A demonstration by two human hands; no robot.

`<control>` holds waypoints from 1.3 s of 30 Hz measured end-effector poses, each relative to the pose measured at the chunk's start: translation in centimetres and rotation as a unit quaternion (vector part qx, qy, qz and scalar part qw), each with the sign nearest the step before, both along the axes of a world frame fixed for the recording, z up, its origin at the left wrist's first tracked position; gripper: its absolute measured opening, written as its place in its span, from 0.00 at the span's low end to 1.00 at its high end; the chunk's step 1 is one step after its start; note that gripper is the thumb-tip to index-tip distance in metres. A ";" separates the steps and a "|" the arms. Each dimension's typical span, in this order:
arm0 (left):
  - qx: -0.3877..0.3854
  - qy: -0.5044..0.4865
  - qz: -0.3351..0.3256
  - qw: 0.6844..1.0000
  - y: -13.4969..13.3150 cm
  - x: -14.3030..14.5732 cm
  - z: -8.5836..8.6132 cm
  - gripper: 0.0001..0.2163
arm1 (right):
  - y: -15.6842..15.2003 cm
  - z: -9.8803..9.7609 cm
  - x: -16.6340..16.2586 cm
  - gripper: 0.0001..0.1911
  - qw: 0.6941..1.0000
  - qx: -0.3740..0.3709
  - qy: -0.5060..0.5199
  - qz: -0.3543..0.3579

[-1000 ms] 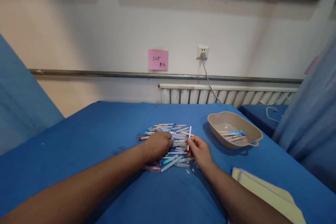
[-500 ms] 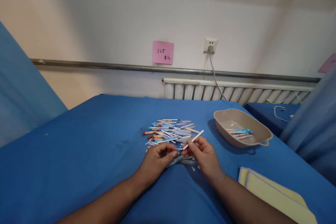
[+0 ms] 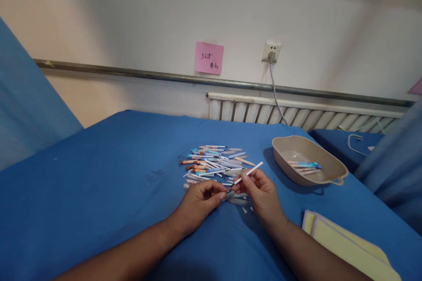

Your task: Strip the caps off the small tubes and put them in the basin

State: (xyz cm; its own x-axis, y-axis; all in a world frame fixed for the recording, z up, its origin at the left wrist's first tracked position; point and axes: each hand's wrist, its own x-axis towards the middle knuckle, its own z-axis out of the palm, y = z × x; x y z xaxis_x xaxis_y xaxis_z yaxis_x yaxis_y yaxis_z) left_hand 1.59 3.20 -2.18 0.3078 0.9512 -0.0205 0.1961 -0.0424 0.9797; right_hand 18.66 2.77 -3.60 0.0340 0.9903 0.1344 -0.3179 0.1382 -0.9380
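Observation:
My right hand [image 3: 260, 191] pinches a thin white stick [image 3: 251, 171] that slants up to the right. My left hand [image 3: 201, 202] is closed just left of it, its fingertips pinched at the stick's lower end; I cannot make out what they grip. Both hands sit at the near edge of a pile of coloured pens and loose pen parts [image 3: 214, 162] on the blue cloth. A few small white bits [image 3: 245, 210] lie below my right hand.
A beige oval tray [image 3: 332, 171] holding a few pens stands to the right of the pile. A yellow folded pad [image 3: 349, 246] lies at the lower right. Behind are a wall, a pink note [image 3: 209, 58], a radiator [image 3: 263, 112] and blue curtains either side.
My left hand left the pile and came back to meet my right hand. The white stick tilted from upright to slanting right. The camera view dropped slightly.

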 end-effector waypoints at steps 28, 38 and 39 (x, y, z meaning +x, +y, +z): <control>-0.007 0.001 0.005 1.000 0.1 0.1 -0.3 0.09 | -0.1 0.0 -0.2 0.16 0.999 0.014 -0.043 0.016; -0.027 -0.062 0.020 0.997 -0.1 0.1 -0.2 0.10 | -0.3 -0.2 -0.4 0.17 0.995 -0.003 -0.083 0.054; -0.028 -0.065 0.020 0.997 -0.1 0.1 -0.3 0.10 | -0.3 -0.3 -0.4 0.17 0.994 0.000 -0.089 0.061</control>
State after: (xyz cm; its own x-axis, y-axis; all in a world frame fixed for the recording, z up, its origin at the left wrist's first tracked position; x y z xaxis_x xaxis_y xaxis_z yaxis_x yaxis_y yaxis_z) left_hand 1.71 3.15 -2.44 0.2728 0.9614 -0.0354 0.0672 0.0177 0.9976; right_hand 18.30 2.45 -3.86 -0.1105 0.9855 0.1284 -0.1607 0.1098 -0.9809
